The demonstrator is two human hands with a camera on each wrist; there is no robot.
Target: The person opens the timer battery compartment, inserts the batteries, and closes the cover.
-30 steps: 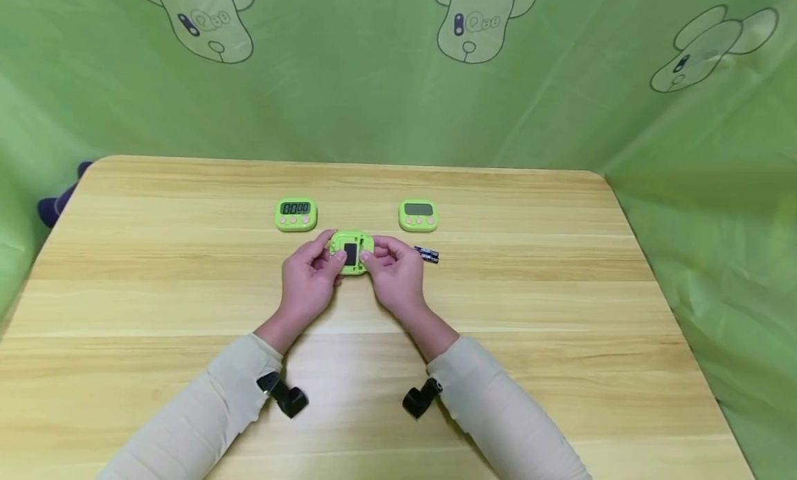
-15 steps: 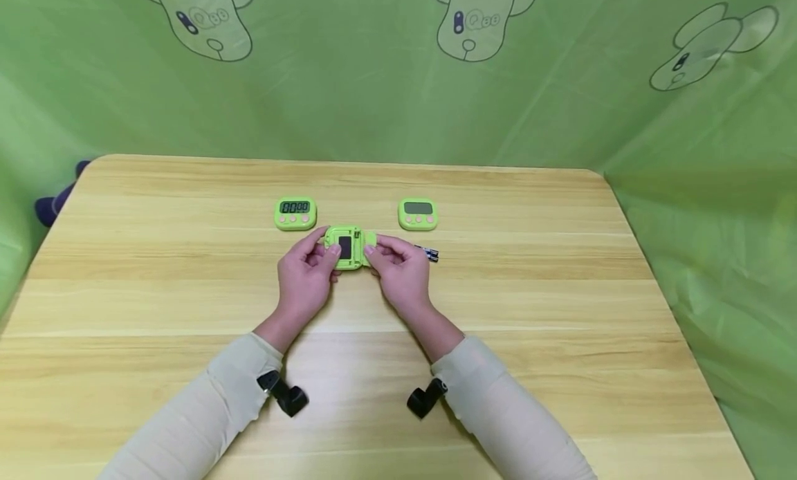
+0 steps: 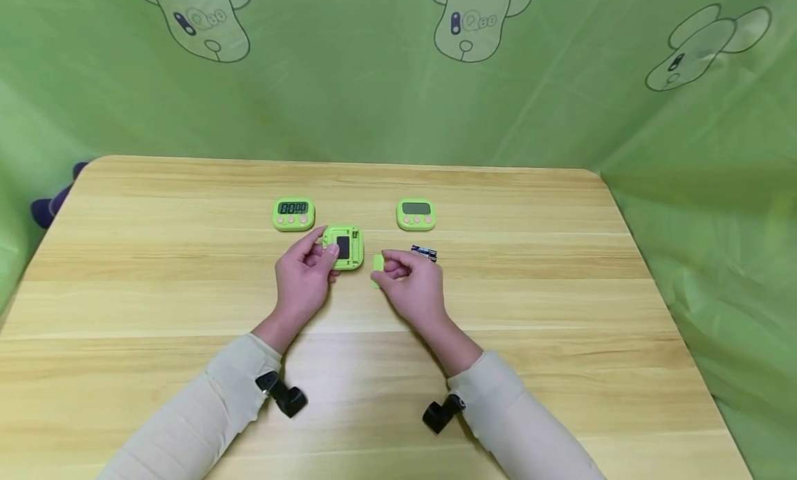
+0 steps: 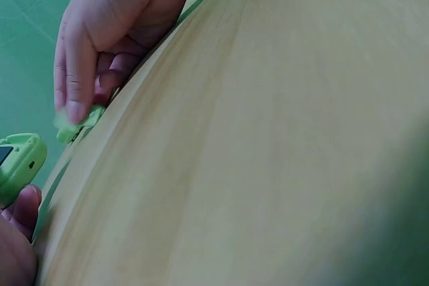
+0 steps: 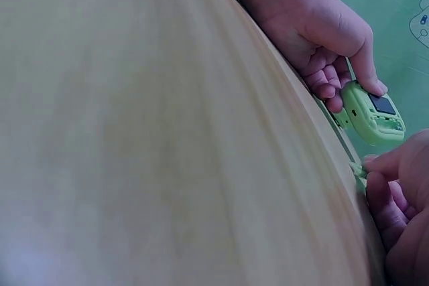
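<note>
My left hand grips a green digital timer, thumb on its back, which faces up with the battery slot uncovered and a dark rectangle in the middle. To the right of it, my right hand pinches a small green battery cover between thumb and fingers, apart from the timer. In the left wrist view the battery cover hangs from the right hand's fingertips. The right wrist view shows the timer tilted in the left hand. Just beyond the right hand lie dark batteries, partly hidden by it.
Two more green timers lie face up farther back on the wooden table: the left timer displays digits, while the right timer has a blank screen. A green curtain hangs behind the table's far edge.
The battery cover has come off the back of the timer. My right hand has drawn it rightward and toward me, while the left hand with the timer has shifted slightly left.
</note>
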